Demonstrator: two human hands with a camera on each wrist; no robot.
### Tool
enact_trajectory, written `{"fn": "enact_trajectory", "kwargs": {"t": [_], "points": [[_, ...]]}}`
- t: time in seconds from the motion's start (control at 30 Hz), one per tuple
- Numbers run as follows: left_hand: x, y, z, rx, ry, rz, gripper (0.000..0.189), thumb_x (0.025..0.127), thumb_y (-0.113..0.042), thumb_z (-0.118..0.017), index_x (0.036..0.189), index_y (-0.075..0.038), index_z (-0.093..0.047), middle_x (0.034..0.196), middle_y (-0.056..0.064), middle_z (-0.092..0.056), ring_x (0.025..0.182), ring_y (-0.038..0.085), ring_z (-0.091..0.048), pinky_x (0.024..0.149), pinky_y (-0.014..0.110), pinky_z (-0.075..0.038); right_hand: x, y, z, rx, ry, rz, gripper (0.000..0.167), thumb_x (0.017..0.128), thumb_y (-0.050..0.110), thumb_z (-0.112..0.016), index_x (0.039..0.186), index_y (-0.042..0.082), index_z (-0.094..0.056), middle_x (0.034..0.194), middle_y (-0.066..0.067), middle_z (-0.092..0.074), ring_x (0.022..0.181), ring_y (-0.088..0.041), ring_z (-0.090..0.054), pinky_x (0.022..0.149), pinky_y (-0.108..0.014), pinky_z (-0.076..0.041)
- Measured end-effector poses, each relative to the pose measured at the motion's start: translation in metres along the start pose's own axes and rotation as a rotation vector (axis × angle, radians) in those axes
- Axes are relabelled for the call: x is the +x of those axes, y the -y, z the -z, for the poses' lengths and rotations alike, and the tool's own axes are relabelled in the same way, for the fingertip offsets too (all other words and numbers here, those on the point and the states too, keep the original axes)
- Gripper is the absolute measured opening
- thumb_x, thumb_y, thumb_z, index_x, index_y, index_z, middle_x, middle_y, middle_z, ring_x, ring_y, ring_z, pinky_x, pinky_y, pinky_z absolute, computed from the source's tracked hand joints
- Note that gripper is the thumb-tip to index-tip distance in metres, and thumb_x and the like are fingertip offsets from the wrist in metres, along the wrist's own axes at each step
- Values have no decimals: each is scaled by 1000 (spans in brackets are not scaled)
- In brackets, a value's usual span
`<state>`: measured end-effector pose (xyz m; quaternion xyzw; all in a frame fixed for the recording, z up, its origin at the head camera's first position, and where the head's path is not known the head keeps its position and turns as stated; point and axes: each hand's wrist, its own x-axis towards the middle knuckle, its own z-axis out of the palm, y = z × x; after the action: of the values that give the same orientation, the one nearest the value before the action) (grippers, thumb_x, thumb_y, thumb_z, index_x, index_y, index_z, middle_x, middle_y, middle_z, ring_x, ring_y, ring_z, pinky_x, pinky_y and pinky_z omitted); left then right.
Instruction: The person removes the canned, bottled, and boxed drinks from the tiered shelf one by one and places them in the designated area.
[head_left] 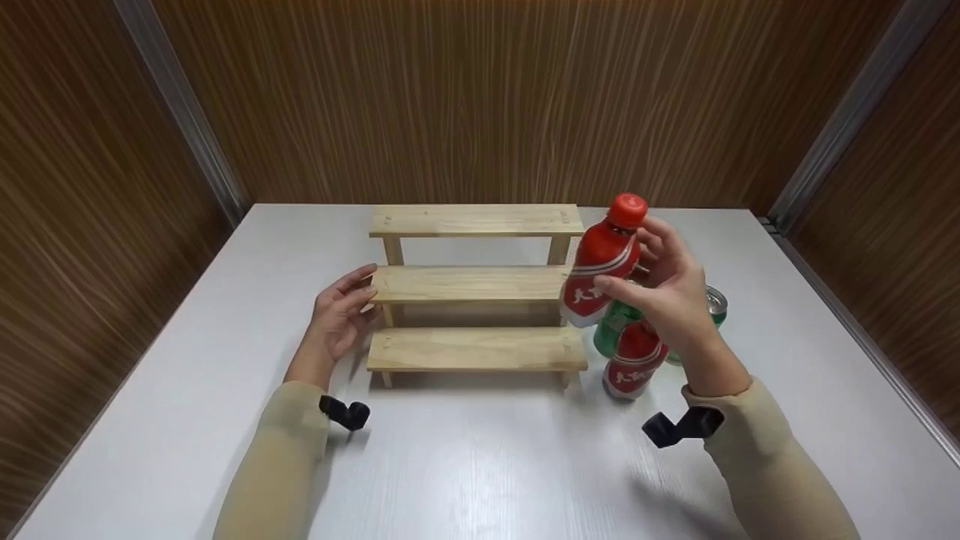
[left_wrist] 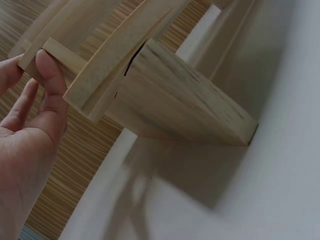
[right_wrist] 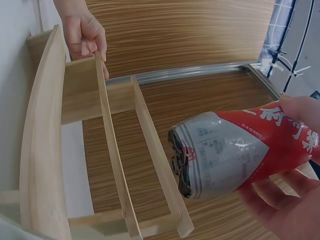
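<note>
A three-tier wooden shelf stand (head_left: 472, 350) stands on the white table. At its left side, my left hand (head_left: 341, 315) pinches the end of the middle board (left_wrist: 35, 62) between thumb and fingers. My right hand (head_left: 671, 289) grips a red cola bottle (head_left: 600, 262) with a red cap, thumb on one side and fingers on the other. The bottle is held up at the stand's right end, tilted, cap up and to the right. In the right wrist view, the dark lobed base of the held bottle (right_wrist: 220, 152) points toward the boards.
A second red cola bottle (head_left: 634, 367) stands on the table right of the lowest board. Behind it are a green bottle (head_left: 611, 334) and a green can (head_left: 718, 304), partly covered by my right hand. Wood-grain walls (head_left: 480, 97) close in the white table (head_left: 480, 465) at back and sides.
</note>
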<state>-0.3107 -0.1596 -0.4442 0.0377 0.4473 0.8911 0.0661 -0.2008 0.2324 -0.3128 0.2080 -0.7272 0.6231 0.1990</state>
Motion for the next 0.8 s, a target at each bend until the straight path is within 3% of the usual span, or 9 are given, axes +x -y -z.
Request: {"fn": "enact_trajectory", "kwargs": {"t": [0.8], "points": [[-3,4,8,-7,-35,-33,32,85,5,-62,115,-7,-61,114,8,-53,90,15,-58,68,26,-47,2,9,54,140,-159,157,66,71,-20,-65,130,0,-46,118,-25,-54,105,-34,-56,88,-33,-47]]}}
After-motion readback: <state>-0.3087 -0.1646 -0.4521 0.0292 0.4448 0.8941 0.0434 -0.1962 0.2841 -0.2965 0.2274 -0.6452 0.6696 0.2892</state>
